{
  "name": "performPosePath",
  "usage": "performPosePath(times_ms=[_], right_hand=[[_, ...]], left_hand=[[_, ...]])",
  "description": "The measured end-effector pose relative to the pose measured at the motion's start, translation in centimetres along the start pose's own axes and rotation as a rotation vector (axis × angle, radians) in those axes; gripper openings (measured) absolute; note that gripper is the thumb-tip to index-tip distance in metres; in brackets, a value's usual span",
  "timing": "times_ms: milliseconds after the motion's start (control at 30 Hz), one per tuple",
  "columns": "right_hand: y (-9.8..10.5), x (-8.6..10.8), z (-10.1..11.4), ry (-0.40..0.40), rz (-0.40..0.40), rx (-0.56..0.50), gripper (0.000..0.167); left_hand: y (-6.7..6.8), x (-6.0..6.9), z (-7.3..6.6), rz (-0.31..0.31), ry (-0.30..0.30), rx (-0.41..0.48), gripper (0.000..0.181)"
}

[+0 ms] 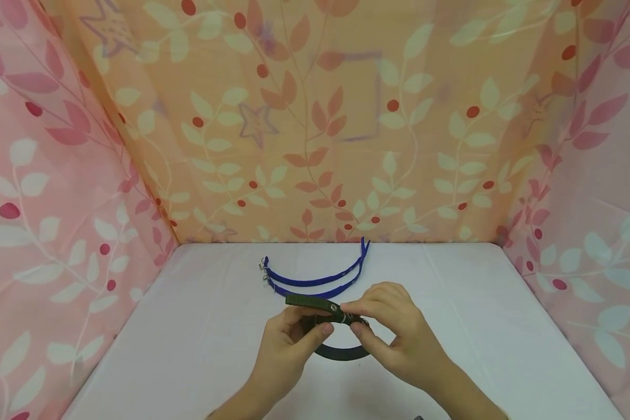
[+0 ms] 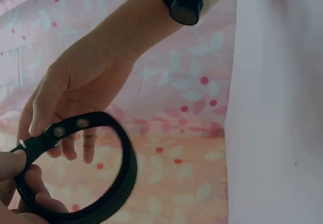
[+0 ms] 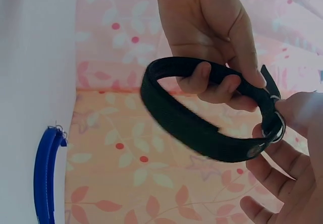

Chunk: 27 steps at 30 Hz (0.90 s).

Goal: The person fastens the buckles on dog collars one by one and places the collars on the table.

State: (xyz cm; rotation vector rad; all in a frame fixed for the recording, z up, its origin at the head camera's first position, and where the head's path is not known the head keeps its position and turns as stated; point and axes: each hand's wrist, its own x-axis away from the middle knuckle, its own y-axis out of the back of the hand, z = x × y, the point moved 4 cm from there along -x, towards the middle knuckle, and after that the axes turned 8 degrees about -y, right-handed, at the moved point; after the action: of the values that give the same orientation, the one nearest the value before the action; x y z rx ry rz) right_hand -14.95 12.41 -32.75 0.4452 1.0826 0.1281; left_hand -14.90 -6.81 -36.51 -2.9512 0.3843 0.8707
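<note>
In the head view a dark green collar (image 1: 343,353), closed into a loop, is held up above the table between both hands. My left hand (image 1: 286,347) grips the strap beside the buckle, thumb in front. My right hand (image 1: 401,326) pinches the collar at its buckle and metal ring from the other side. The free end of the strap points left and shows a metal eyelet. In the right wrist view the loop of the collar (image 3: 176,115) hangs from the fingers, with its D-ring near my right hand (image 3: 295,148). Fingers partly cover the buckle.
Two blue collars (image 1: 304,283) lie side by side behind the hands on the white table (image 1: 178,338), their metal buckles at the left. Patterned cloth walls (image 1: 315,146) enclose the table at the back and sides. A small dark object (image 1: 419,417) shows at the bottom edge.
</note>
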Motion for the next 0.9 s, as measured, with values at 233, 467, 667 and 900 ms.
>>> performPosePath(times_ms=[233, 467, 667, 900], right_hand=[[0.0, -0.1, 0.1, 0.002, -0.033, 0.028, 0.013], [0.0, -0.3, 0.9, 0.019, -0.073, -0.006, 0.013], [0.0, -0.3, 1.3, 0.005, -0.112, -0.011, 0.011], [-0.1, -0.1, 1.5, 0.017, -0.174, -0.045, 0.011]], left_hand=[[-0.3, 0.1, 0.1, 0.028, -0.033, -0.032, 0.018], [-0.6, 0.1, 0.0, 0.053, -0.177, -0.066, 0.018], [-0.7, 0.2, -0.1, 0.087, -0.251, -0.133, 0.018], [-0.8, 0.2, -0.3, 0.124, -0.287, -0.213, 0.020]])
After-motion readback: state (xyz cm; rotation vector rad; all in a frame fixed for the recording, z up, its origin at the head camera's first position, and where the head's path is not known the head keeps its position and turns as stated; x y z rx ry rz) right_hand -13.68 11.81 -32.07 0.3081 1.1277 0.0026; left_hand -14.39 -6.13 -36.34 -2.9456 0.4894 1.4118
